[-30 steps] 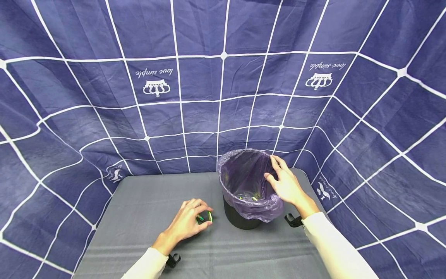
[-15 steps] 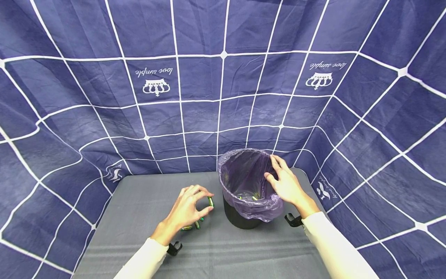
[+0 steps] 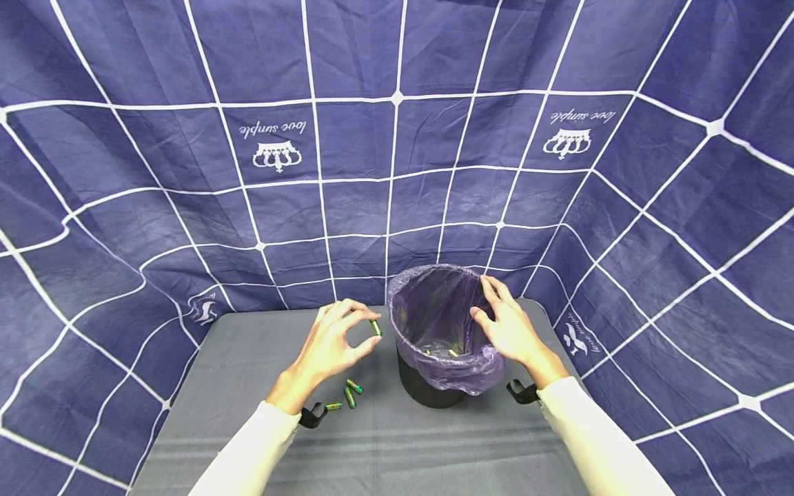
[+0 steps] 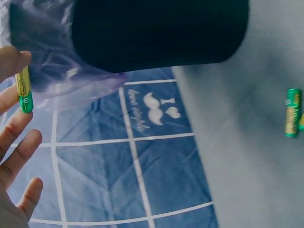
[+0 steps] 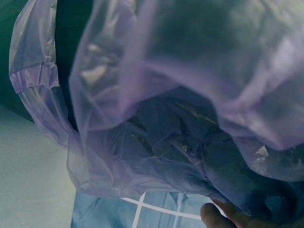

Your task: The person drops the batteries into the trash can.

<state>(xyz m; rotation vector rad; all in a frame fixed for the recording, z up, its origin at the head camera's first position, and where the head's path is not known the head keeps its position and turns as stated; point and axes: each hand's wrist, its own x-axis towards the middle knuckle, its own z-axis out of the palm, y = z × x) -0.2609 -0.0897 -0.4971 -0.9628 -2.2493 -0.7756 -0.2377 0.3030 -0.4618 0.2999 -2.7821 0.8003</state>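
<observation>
My left hand (image 3: 325, 344) pinches a green and gold battery (image 3: 375, 327) between thumb and fingertips, left of the bin and close to its rim. In the left wrist view, the pinched battery (image 4: 24, 90) overlaps the purple liner. My right hand (image 3: 511, 335) holds the lined rim of a black trash bin (image 3: 422, 389) on its right side, with the thumb over the opening. The purple bin bag (image 3: 468, 372) is folded down over the rim. Small yellowish pieces (image 3: 455, 353) show at the bottom inside. In the right wrist view, the bag (image 5: 109, 161) covers most of the fingers.
Three more green and gold batteries, one of them a battery (image 3: 350, 398) in the middle, lie on the grey table (image 3: 260, 351) below my left hand. A blue curtain (image 3: 353, 207) with white lines surrounds the table at the back and sides.
My left hand has lifted one battery off the table and carried it up toward the bin's rim, uncovering the batteries that lie below. The right hand keeps its place on the rim.
</observation>
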